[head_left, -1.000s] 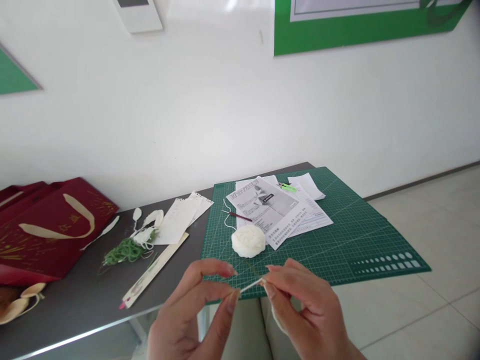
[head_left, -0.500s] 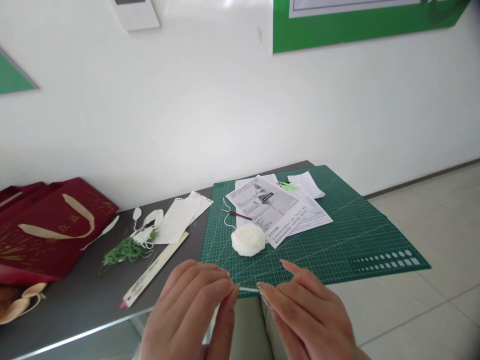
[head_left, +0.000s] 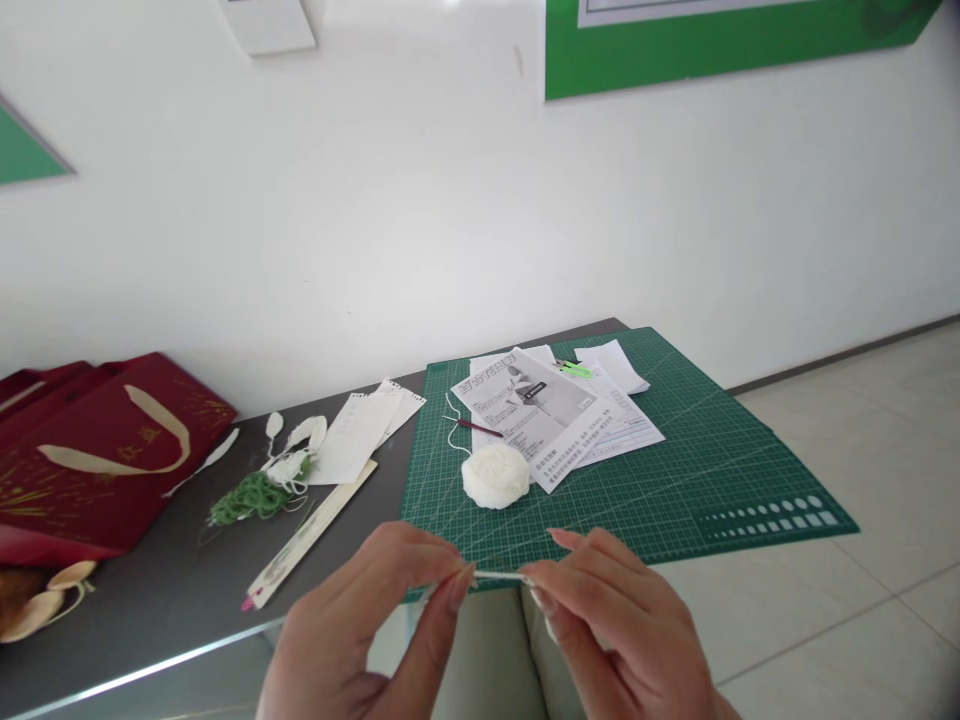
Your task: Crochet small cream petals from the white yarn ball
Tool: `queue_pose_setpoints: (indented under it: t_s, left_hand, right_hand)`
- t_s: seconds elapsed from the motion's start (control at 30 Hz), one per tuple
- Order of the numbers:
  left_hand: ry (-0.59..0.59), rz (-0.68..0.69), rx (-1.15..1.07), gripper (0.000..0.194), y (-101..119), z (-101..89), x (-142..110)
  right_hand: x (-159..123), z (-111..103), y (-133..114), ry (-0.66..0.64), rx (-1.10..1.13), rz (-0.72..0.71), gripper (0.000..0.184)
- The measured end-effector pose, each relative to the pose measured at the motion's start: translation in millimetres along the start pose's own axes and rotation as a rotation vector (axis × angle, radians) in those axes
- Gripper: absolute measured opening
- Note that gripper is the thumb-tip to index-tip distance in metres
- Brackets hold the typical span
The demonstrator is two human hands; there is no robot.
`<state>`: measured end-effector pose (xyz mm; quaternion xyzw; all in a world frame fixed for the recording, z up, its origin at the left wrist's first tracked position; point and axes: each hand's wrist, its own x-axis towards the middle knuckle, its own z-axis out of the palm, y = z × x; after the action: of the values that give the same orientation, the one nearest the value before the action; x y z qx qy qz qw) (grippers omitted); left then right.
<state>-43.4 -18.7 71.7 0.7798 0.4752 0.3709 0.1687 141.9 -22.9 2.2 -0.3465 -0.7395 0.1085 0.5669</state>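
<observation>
Between my fingertips, just past the near edge of the green cutting mat (head_left: 720, 450), a short length of white yarn (head_left: 498, 575) runs nearly level. My left hand (head_left: 367, 620) pinches its left end between thumb and forefinger. The right end is pinched in my right hand (head_left: 615, 630), and a bit of white shows below those fingertips. A ball of white yarn (head_left: 495, 476) lies on the mat beyond my hands. Behind it rests a dark red crochet hook (head_left: 480, 428), with a loose yarn tail near it.
Printed sheets (head_left: 532, 405) and a light-green tool (head_left: 576, 368) lie on the mat. Leftward on the dark table are note papers (head_left: 356, 440), a pale strip (head_left: 315, 530), green yarn (head_left: 255, 497), and a red gift bag (head_left: 112, 470). A white wall rises behind.
My left hand has turned slightly and its thumb shows more openly. The visible yarn between my fingertips is a little longer. Other things stay in place.
</observation>
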Motion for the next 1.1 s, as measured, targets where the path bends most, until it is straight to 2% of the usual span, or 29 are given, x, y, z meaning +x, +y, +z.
queue_pose_setpoints:
  t_s: [0.2,0.33,0.43,0.57,0.67,0.83,0.97,1.1]
  left_hand:
    - [-0.019,0.014,-0.068,0.013,4.4,0.8,8.4]
    - [-0.003,0.027,-0.112,0.017,8.8,2.6,7.4]
    - [-0.021,-0.114,-0.199,0.013,6.8,-1.3,9.3]
    - [-0.177,-0.277,-0.379,0.012,1.2,-7.8,15.0]
    - [-0.210,-0.387,-0.532,0.015,-1.5,-8.9,19.1]
    - [-0.354,-0.479,-0.783,0.014,-12.5,-5.3,25.9]
    - [-0.375,-0.555,-0.898,0.014,-22.2,7.5,21.9]
    - [-0.367,-0.637,-0.983,0.018,-19.6,32.7,6.4]
  right_hand:
    - [5.9,-2.1,-3.2,-0.084,0.147,0.172,0.017]
    - [4.3,0.5,0.2,-0.045,0.175,0.197,0.016]
    - [4.2,1.5,0.1,-0.068,0.245,0.198,0.018]
    - [6.1,-1.2,-2.6,-0.124,0.319,0.262,0.022]
    - [6.8,-2.7,-2.4,-0.122,0.344,0.239,0.023]
    - [9.3,-3.5,-1.6,-0.151,0.463,0.291,0.030]
    - [10.4,-2.9,-2.7,-0.127,0.482,0.315,0.031]
    - [7.3,1.7,-2.0,-0.107,0.450,0.290,0.032]
